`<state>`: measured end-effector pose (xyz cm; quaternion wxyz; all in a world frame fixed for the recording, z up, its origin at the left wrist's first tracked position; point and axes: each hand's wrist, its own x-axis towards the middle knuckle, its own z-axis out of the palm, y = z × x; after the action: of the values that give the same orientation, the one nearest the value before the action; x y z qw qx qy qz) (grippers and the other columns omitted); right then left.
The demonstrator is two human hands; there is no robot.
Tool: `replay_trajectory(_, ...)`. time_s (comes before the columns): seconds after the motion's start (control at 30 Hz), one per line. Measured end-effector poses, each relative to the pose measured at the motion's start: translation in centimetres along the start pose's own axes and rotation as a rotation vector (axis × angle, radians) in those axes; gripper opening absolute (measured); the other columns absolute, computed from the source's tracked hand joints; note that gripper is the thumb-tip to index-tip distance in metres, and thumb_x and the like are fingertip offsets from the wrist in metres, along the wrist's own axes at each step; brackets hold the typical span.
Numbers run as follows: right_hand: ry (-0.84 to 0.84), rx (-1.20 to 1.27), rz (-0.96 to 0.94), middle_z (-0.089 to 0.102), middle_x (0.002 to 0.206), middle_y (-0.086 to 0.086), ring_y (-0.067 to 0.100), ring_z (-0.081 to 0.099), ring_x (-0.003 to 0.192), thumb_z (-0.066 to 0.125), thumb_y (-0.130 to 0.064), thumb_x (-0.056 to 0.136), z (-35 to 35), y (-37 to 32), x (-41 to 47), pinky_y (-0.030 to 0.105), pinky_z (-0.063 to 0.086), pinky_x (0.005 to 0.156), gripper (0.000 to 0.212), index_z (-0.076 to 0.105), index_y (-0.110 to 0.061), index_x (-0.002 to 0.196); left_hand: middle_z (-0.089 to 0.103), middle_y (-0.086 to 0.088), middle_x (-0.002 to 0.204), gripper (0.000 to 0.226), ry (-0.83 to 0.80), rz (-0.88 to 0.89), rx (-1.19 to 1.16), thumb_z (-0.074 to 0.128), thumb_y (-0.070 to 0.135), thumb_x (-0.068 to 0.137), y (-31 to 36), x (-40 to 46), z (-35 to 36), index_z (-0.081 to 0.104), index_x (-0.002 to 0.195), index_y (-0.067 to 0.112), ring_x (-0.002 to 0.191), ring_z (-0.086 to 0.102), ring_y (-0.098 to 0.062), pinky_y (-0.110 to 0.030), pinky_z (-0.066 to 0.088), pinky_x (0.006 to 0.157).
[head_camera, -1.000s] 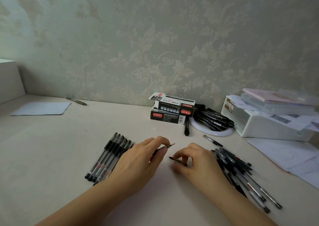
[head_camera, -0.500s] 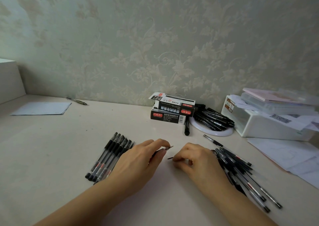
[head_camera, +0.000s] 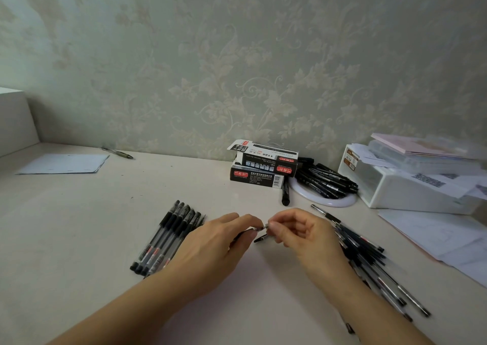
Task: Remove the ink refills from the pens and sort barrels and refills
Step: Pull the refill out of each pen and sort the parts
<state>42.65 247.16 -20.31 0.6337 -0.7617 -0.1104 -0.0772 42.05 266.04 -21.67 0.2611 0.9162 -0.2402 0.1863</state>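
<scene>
Nearest the camera, two bare forearms reach onto the pale table. Left hand curls its fingers round a pen, most of it hidden under the palm; its visible end points right, long axis running roughly left to right. Right hand pinches the pen's tip between thumb and forefinger, and a dark short piece juts out just below that pinch; what it is cannot be told. Left of the hands, a row of pens lies side by side, slanting up to the right. Right of them, a loose heap of refills is partly covered by the right wrist. Farther back stand two stacked pen boxes, the upper printed "1120", then markers on a white ring, a white storage box, loose papers and a paper sheet.
</scene>
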Motion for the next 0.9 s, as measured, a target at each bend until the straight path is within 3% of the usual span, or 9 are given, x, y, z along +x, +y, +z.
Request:
replay_trajectory(0.27, 0.055, 0.017, -0.018, 0.076, 0.076, 0.001, 0.002, 0.067, 0.065, 0.069, -0.003, 0.087, -0.54, -0.09, 0.29, 0.010, 0.049, 0.063, 0.009, 0.073, -0.011, 0.086, 0.056, 0.017, 0.093, 0.022, 0.013, 0.002, -0.001, 0.034, 0.046, 0.099, -0.10, -0.03, -0.01, 0.047, 0.116, 0.047, 0.076, 0.053, -0.007, -0.033, 0.048, 0.066)
replay_trajectory(0.5, -0.071, -0.023, -0.045, 0.074, 0.075, 0.003, 0.006, 0.065, 0.065, 0.071, -0.003, 0.085, -0.16, 0.09, 0.04, 0.013, 0.050, 0.067, 0.012, 0.074, -0.015, 0.085, 0.055, 0.018, 0.089, 0.018, -0.006, 0.025, -0.012, 0.036, 0.044, 0.099, 0.08, -0.05, -0.16, 0.048, 0.113, 0.045, 0.072, 0.052, -0.006, -0.033, 0.047, 0.062)
replay_trajectory(0.7, -0.091, -0.048, -0.049, 0.076, 0.081, 0.000, 0.006, 0.070, 0.073, 0.076, -0.001, 0.080, -0.19, 0.10, -0.01, 0.013, 0.051, 0.071, 0.017, 0.075, -0.017, 0.085, 0.056, 0.016, 0.086, 0.016, 0.004, 0.019, -0.008, 0.037, 0.047, 0.096, -0.14, 0.11, -0.07, 0.050, 0.100, 0.038, 0.075, 0.053, -0.007, -0.033, 0.047, 0.063)
replay_trajectory(0.9, -0.087, -0.144, -0.061, 0.075, 0.080, -0.004, 0.006, 0.070, 0.076, 0.074, -0.013, 0.084, -0.31, 0.27, 0.01, 0.015, 0.052, 0.074, 0.009, 0.074, -0.022, 0.083, 0.056, 0.015, 0.089, 0.019, 0.006, 0.096, 0.001, 0.041, 0.036, 0.098, -0.27, 0.28, 0.12, 0.057, 0.108, 0.034, 0.084, 0.051, -0.006, -0.031, 0.045, 0.071)
